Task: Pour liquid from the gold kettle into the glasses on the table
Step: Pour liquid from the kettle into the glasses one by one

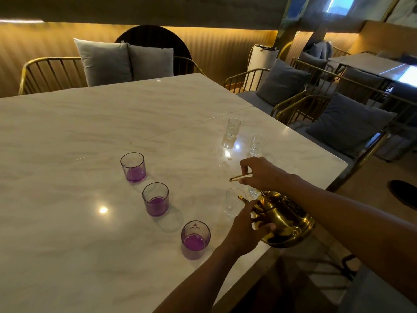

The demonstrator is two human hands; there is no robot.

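The gold kettle (285,219) hangs tilted over the near right edge of the marble table (90,132), its spout pointing left toward a clear glass (232,202). My right hand (261,172) grips the kettle's thin gold handle from above. My left hand (248,229) rests against the kettle's body below the spout, fingers curled on it. Three purple-tinted tumblers (133,167) (155,198) (195,239) stand in a diagonal row, each with liquid at the bottom. Two more clear glasses (230,133) (256,145) stand farther back.
Gold wire chairs with grey cushions (347,123) line the table's right side and far edge (103,62). Another table (365,64) stands at the back right. The table's right edge runs just under the kettle.
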